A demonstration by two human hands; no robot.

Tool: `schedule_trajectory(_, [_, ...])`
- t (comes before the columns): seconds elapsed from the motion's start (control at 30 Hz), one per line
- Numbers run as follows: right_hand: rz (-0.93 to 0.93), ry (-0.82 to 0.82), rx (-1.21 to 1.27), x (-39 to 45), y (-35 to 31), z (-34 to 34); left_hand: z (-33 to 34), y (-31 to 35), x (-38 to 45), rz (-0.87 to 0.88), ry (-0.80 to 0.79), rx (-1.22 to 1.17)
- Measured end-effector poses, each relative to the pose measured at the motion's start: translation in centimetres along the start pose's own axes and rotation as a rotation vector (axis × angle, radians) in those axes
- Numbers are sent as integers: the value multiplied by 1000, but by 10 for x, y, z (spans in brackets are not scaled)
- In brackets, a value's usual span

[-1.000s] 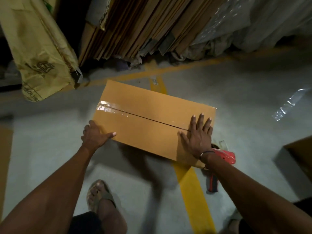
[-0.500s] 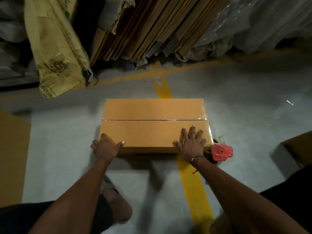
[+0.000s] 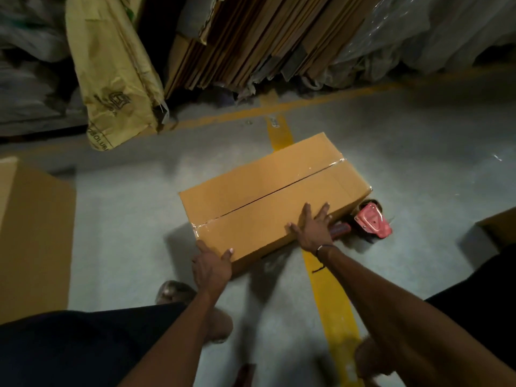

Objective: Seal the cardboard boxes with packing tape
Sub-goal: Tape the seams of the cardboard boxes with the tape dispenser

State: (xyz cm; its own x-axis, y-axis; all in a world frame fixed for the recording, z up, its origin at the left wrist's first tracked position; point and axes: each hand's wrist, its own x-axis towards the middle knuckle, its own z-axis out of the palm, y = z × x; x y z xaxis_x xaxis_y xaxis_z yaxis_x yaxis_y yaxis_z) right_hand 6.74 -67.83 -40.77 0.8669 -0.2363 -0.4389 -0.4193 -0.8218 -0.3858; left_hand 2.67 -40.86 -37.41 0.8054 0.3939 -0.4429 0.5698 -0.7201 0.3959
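Both hands (image 3: 212, 268) (image 3: 314, 229) flat on taped, closed box (image 3: 268, 196)

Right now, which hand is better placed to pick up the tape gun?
The right hand, probably. It lies flat on the box edge, and the tape gun sits on the floor just beside it. The left hand holds the near corner, farther away.

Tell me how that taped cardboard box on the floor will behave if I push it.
The cardboard box is low and wide, so it probably slides without tipping. Its flat, taped top suggests it stays stiff. The smooth floor likely lets it pivot easily.
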Motion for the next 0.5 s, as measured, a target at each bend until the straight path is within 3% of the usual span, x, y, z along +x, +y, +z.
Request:
schedule_trajectory(0.13, [14, 14, 71, 28, 10, -24, 33, 16, -12, -153, -144, -210])
schedule_trajectory(0.23, [29, 26, 134, 24, 9, -24, 122, 5, 13, -204, -232, -374])
schedule_trajectory(0.37, [126, 100, 317, -5, 13, -5, 83, 89, -78, -179, -329, -417])
schedule_trajectory(0.5, [264, 220, 584, -39, 19, 15, 89, 102, -93, -129, -446, -361])
